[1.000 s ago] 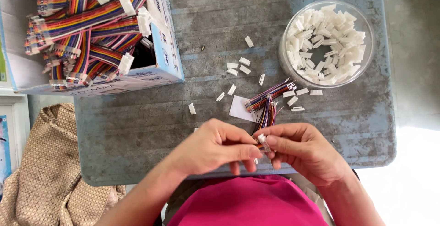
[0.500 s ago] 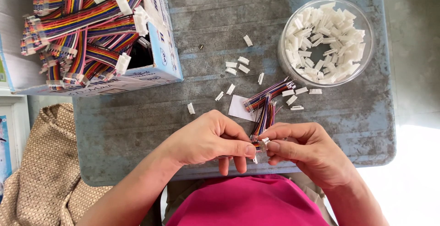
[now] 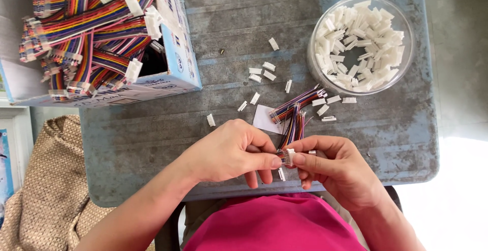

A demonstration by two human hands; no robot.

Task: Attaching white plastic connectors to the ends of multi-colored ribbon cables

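Bright, even daylight fills the scene; the floor (image 3: 457,200) at near right is blown out to white glare. The hands (image 3: 284,159) cast only soft, faint shadows on the table (image 3: 152,144). Focus is sharp throughout, with slight wide-angle stretching toward the edges
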